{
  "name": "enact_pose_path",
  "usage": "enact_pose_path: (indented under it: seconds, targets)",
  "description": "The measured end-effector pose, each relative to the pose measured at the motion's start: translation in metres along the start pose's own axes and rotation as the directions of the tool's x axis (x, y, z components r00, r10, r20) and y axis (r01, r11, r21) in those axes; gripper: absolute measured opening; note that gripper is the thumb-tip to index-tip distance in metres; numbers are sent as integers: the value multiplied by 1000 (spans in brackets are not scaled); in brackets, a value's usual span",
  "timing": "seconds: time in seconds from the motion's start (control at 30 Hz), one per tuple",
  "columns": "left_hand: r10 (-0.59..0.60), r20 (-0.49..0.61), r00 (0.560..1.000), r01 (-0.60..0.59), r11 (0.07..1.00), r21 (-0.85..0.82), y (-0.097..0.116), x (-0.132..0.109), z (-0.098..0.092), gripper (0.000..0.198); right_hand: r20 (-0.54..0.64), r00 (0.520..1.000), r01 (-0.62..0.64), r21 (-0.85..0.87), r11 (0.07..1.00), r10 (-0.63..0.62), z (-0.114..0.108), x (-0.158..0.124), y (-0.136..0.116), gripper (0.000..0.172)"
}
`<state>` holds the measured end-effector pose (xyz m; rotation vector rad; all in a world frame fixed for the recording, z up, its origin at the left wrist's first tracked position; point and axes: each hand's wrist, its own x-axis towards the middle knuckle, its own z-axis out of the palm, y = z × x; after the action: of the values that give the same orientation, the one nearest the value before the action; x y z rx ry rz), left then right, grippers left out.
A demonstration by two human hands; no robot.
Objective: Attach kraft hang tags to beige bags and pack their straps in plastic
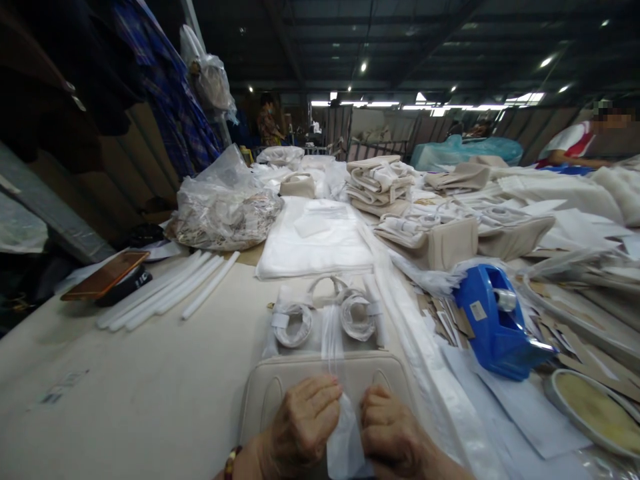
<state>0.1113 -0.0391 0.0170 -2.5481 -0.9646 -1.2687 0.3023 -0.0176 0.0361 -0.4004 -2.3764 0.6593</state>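
A beige bag (pixel 360 370) lies on the table in front of me, its handle (pixel 325 285) at the far end. Two wrapped rings, probably coiled straps, rest on it: a left coil (pixel 294 325) and a right coil (pixel 358 316). A translucent white plastic strip (pixel 345 443) runs down the bag's middle towards me. My left hand (pixel 307 417) is closed on the strip's left edge. On the other side, my right hand (pixel 393 427) has its fingers curled in at the strip's right edge. The fingertips of both hands are partly hidden.
White plastic sheets (pixel 315 247) lie beyond the bag. To the left are white rods (pixel 165 293), a phone-like brown slab (pixel 105 275) and a filled plastic bag (pixel 225 207). A blue tape dispenser (pixel 493 323), a round tin (pixel 597 407) and stacked beige bags (pixel 440 243) sit right. A co-worker (pixel 570 143) is far right.
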Motion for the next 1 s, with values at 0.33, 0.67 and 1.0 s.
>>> enact_pose_path:
  seconds: [0.33,0.67,1.0]
  targets:
    - [95,111,989,-100,994,37,6,3,-8,30,119,975,-213,245,946,188,-6,-11,-1,31]
    - [143,201,969,-158,985,62,21,-21,-6,29,180,982,-65,37,997,57,-6,-18,-4,31]
    - [154,183,971,-163,986,36,32,-20,-15,33,109,992,82,-225,971,-59,34,-42,3,17]
